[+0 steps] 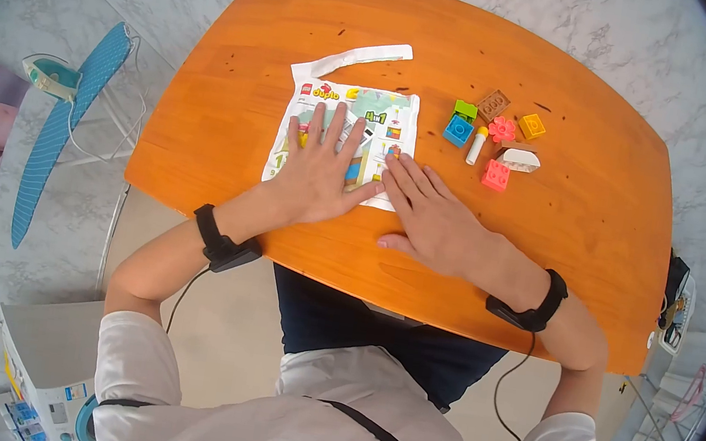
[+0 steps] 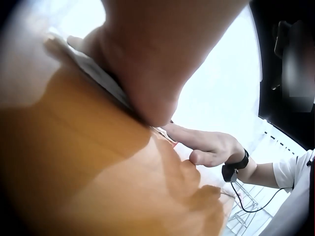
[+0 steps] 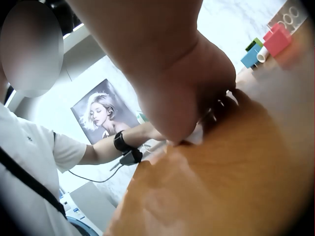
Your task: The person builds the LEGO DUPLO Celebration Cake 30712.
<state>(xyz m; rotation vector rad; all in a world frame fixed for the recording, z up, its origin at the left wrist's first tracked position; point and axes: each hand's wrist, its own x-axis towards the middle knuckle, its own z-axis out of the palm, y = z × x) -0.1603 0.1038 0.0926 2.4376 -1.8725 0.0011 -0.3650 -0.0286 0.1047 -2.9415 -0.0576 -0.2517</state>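
Observation:
A printed Duplo packet [image 1: 384, 122] lies flat on the table, its torn top strip [image 1: 355, 58] sticking out beyond it. Spread over the packet's middle is my left hand [image 1: 321, 172], palm down with straight fingers. My right hand [image 1: 437, 223] reaches in from the right, fingers straight, with its fingertips on the packet's right edge and the thumb out to the side. In the left wrist view, the right hand [image 2: 211, 147] also shows low over the tabletop. Neither hand grips anything.
Right of the packet lie a green brick [image 1: 466, 109], blue brick [image 1: 458, 131], brown brick [image 1: 494, 104], yellow brick [image 1: 532, 126], pink flower [image 1: 501, 129], white yellow-tipped stick [image 1: 476, 147], white piece [image 1: 519, 160] and pink brick [image 1: 495, 175]. An ironing board [image 1: 71, 130] stands left of the wooden table [image 1: 235, 98].

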